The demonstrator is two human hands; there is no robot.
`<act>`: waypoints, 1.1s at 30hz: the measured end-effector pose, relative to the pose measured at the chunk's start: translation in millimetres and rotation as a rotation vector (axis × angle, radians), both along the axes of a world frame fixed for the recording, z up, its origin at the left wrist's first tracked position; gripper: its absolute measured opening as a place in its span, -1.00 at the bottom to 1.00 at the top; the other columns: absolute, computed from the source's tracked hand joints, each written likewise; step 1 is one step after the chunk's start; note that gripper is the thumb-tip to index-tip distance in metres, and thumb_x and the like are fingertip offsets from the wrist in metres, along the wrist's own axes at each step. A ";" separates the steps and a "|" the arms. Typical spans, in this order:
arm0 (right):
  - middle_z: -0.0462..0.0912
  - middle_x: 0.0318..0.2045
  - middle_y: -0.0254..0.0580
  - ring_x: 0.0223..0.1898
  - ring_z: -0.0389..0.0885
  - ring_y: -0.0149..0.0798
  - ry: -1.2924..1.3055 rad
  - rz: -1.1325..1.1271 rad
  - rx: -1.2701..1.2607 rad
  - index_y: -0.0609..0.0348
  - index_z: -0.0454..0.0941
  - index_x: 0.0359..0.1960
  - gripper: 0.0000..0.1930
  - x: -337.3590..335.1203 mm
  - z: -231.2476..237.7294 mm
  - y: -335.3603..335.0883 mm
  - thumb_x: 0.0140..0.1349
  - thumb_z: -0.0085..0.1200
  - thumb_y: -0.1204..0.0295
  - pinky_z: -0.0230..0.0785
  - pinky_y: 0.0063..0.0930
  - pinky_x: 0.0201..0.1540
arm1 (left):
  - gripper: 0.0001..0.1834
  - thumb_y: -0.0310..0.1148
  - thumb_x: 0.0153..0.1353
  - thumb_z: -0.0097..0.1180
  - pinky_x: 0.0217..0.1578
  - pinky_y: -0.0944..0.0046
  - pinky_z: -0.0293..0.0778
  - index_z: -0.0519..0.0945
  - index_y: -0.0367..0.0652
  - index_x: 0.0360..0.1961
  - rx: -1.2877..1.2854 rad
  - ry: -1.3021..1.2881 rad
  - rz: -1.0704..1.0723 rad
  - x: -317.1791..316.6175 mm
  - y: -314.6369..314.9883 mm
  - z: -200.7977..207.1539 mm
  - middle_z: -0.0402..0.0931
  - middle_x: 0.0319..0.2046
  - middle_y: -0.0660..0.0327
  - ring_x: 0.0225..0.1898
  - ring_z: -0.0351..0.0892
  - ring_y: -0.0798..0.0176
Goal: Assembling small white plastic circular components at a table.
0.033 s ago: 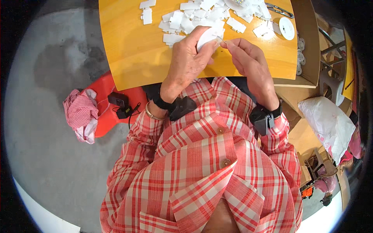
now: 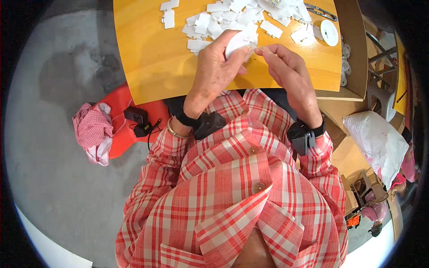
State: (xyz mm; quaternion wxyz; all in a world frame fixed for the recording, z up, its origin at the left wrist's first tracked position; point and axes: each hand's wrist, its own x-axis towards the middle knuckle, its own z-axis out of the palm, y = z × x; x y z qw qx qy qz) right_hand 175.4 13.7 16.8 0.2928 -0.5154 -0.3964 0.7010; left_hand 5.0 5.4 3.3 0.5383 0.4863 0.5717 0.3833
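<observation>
Over the table's near edge, my left hand (image 2: 217, 62) grips a round white disc (image 2: 238, 43) between thumb and fingers. Close by on the right, the thumb and forefinger of my right hand (image 2: 288, 67) are pinched together beside the disc's edge. Whatever they hold is too small to make out. Just beyond my hands lies a loose pile of flat white pieces (image 2: 215, 27), many of them small rectangles with little tabs.
On the yellow table (image 2: 156, 67), a white spool-like disc (image 2: 329, 33) and dark snips (image 2: 321, 12) lie at the right. A cardboard box (image 2: 355, 49) with white rings adjoins that side. A red stool (image 2: 123, 143) carrying cloth and a black adapter stands left; a white bag (image 2: 375, 143) sits right.
My right fingertips have shifted very slightly right, away from the disc, and the disc has tilted a little in my left hand. Everything else stays put.
</observation>
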 end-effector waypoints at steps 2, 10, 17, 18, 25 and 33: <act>0.30 -0.56 -0.52 -0.49 0.22 -0.58 -0.085 0.049 0.134 0.25 0.48 -0.26 -0.75 9.9 -1.6 -1.0 0.30 -0.09 0.29 0.10 -0.68 -0.44 | -0.63 -0.32 0.28 -0.04 -0.50 0.44 0.55 0.39 -0.27 0.06 -0.027 -0.139 -0.011 -6.3 2.9 1.9 0.56 -0.28 0.10 -0.38 0.62 0.31; 0.33 -0.48 -0.52 -0.41 0.24 -0.60 -0.110 -0.078 0.246 0.21 0.42 -0.17 -0.80 26.2 -10.1 -10.7 0.29 -0.01 0.34 0.14 -0.71 -0.35 | -0.39 0.09 0.34 -0.31 -0.45 0.37 0.59 0.33 -0.25 0.09 -0.173 -0.570 -0.166 -15.0 7.2 5.5 0.52 -0.14 0.09 -0.25 0.61 0.21; 0.45 -0.61 -0.29 -0.60 0.33 -0.51 -0.312 0.013 0.528 0.21 0.43 -0.05 -0.62 3.0 -19.9 -0.9 0.12 0.19 0.36 0.22 -0.58 -0.55 | -0.52 -0.07 0.34 -0.16 -0.46 0.40 0.59 0.34 -0.25 0.08 -0.228 -0.552 -0.093 6.0 0.6 6.5 0.53 -0.20 0.09 -0.43 0.61 0.29; 0.51 -0.57 -0.22 -0.58 0.40 -0.44 -0.288 -0.010 0.585 0.22 0.43 -0.05 -0.62 0.9 -23.5 0.3 0.12 0.19 0.36 0.28 -0.54 -0.52 | -0.55 -0.11 0.32 -0.08 -0.49 0.41 0.59 0.35 -0.24 0.06 -0.244 -0.551 -0.086 7.4 1.8 6.7 0.54 -0.23 0.10 -0.47 0.61 0.30; 0.56 -0.50 -0.02 -0.52 0.53 -0.28 -0.353 0.043 0.617 0.25 0.44 -0.08 -0.64 -3.5 23.4 24.5 0.11 0.18 0.40 0.39 -0.45 -0.45 | -0.60 -0.24 0.25 0.04 -0.57 0.46 0.57 0.37 -0.29 0.01 -0.121 -0.465 -0.054 8.1 28.5 37.2 0.52 -0.25 0.12 -0.45 0.60 0.32; 0.55 -0.49 0.00 -0.50 0.55 -0.21 -0.422 0.023 0.718 0.24 0.44 -0.11 -0.69 -4.8 99.9 18.7 0.10 0.16 0.47 0.39 -0.42 -0.44 | -0.66 -0.27 0.25 0.03 -0.65 0.48 0.49 0.39 -0.28 -0.06 -0.191 -0.394 -0.047 7.8 25.3 108.7 0.53 -0.37 0.14 -0.58 0.57 0.35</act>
